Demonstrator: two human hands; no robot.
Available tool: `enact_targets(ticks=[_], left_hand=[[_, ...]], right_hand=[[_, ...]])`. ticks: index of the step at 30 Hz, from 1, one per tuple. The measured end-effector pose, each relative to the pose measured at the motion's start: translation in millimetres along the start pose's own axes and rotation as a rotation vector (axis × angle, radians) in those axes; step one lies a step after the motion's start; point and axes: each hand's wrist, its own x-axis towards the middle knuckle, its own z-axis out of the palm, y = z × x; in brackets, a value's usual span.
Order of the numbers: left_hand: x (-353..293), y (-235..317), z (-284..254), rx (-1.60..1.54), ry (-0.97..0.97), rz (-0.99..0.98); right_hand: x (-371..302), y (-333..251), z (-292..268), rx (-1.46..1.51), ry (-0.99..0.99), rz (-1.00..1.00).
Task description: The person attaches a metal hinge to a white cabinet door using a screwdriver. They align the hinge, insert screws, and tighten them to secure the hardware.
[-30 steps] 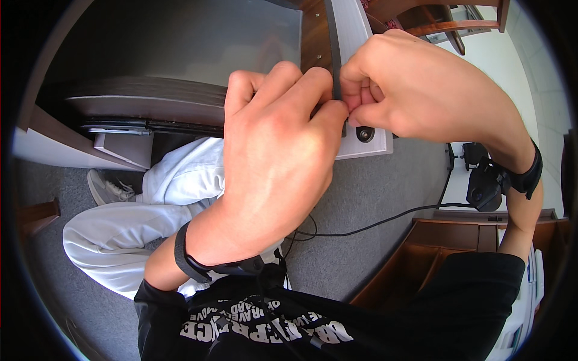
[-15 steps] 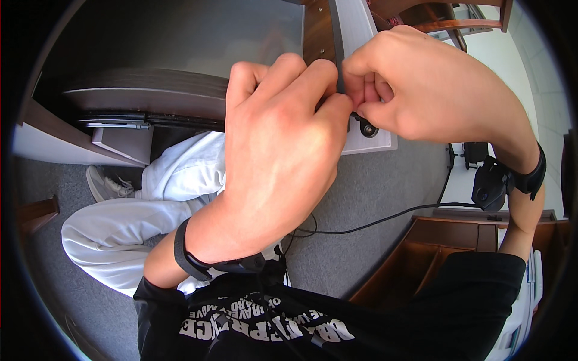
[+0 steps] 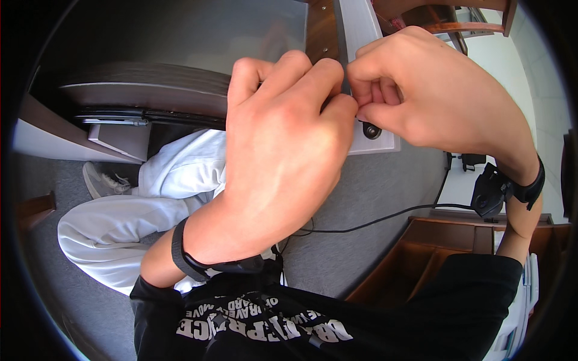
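Observation:
My left hand (image 3: 289,120) is closed at the corner of a dark wooden drawer-like box (image 3: 150,91), its knuckles up and its fingertips hidden below. My right hand (image 3: 415,90) meets it there, thumb and bent index finger pinched together. Whatever lies between the fingers cannot be made out. Just under the right thumb, a small black fitting with a round wheel or screw head (image 3: 371,130) shows against a pale panel (image 3: 361,30). A brown wooden strip with screws (image 3: 325,36) runs away from the hands.
A metal slide rail (image 3: 114,120) lies along the dark box's lower edge at left. My legs in pale trousers (image 3: 132,222) are folded below. A black cable (image 3: 385,219) crosses toward my right wrist device (image 3: 489,191). A brown wooden compartment (image 3: 415,259) stands at lower right.
Both hands stay together at the same corner in nearly the same pose. The whole view has shifted slightly, and the right thumb and finger have moved only a little.

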Motion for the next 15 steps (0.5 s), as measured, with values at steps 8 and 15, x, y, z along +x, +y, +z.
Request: enact_targets(ticks=[8,15], left_hand=[[1,3,-5,0.044,-0.035,-0.025],[4,5,-14,0.091,-0.131,-0.064]], right_hand=[[-8,1,10,-0.064,0.12,-0.082],[-6,-4,9,-0.215,0.104,-0.088]])
